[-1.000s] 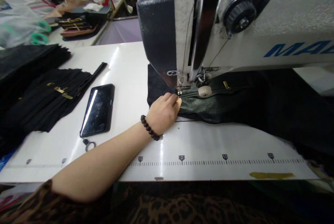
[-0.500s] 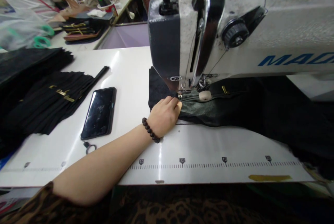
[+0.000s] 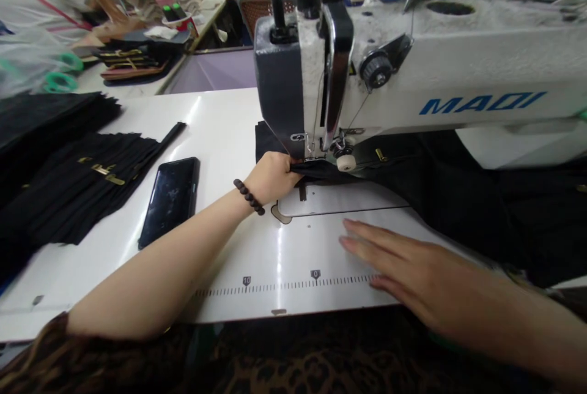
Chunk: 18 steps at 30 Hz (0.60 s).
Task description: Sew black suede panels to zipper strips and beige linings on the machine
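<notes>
Your left hand [image 3: 274, 177] pinches the left end of the black fabric panel [image 3: 435, 189] under the needle, and the panel runs off rightward. Your right hand [image 3: 403, 262] lies open and flat on the white surface [image 3: 220, 128], nearer the panel's middle.

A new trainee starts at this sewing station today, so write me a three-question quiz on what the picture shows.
1. What does the left hand grip?
A) a spool of thread
B) the edge of the black fabric
C) a pair of pliers
2. True or false: the right hand is open, with its fingers stretched over the white table, and holds nothing.
3. Fill in: the blue lettering on the sewing machine reads ___.

Key: 1 B; 2 true; 3 MAQI.
</notes>
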Each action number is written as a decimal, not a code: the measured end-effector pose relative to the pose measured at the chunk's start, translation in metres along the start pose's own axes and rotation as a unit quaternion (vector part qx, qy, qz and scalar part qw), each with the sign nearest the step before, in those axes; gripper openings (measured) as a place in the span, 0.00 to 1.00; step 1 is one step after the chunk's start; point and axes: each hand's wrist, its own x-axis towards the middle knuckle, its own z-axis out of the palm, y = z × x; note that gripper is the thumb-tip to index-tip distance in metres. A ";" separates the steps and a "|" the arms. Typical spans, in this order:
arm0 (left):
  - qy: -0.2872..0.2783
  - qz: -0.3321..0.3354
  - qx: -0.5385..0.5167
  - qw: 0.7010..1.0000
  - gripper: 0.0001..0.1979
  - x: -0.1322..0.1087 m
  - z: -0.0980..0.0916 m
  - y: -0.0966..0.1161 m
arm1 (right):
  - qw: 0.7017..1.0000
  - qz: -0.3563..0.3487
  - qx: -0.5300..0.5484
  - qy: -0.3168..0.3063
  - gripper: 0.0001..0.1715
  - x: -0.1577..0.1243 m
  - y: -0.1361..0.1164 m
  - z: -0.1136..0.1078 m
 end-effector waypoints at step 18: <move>0.017 -0.036 -0.049 0.998 0.10 -0.001 0.000 -0.003 | 0.959 0.175 0.094 -0.202 0.22 0.026 0.062 0.059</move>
